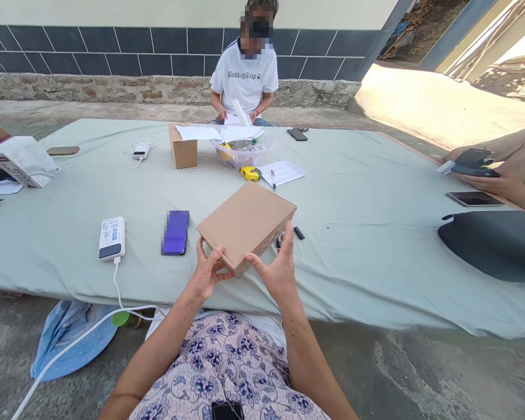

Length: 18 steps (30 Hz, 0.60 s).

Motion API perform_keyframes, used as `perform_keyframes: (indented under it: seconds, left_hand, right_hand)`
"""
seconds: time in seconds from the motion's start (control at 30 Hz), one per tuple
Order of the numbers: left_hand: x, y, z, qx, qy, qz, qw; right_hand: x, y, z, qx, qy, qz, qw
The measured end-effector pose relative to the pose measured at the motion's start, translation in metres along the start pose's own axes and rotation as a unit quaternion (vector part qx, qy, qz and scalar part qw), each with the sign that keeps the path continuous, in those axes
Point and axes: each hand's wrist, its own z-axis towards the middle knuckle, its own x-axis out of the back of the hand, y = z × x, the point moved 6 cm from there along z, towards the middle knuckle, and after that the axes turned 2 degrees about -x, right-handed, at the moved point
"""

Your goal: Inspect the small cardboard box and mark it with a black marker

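Note:
I hold a flat brown cardboard box (246,224) with both hands, just above the near edge of a low table covered in pale green cloth (359,233). My left hand (207,272) grips the box's near corner, thumb on top. My right hand (277,267) clasps the near right side, fingers up along the edge. The box is closed and tilted slightly. A small black object (298,233) lies on the cloth just right of the box.
A purple phone (175,232) and a white power bank (112,238) with a cable lie to the left. Further off are a small cardboard box (182,149), a clear bowl (241,153), a yellow tape measure (250,173) and papers. A person sits opposite; another person's hands hold a phone at right.

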Motion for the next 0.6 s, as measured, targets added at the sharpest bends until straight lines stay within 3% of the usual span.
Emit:
perform_keyframes:
  seconds: [0.1, 0.23, 0.6]
  left_hand:
    - [0.002, 0.007, 0.000, -0.022, 0.001, -0.002, 1.000]
    - [0.006, 0.014, -0.001, -0.028, -0.015, 0.036, 0.999]
    - [0.023, 0.015, 0.009, -0.082, 0.054, 0.108, 0.989]
  right_hand:
    - [-0.018, -0.013, -0.012, 0.033, -0.043, -0.015, 0.998]
    - [-0.026, -0.021, -0.018, 0.068, -0.064, -0.042, 0.995]
    - [-0.006, -0.021, -0.009, 0.112, -0.054, -0.019, 0.992]
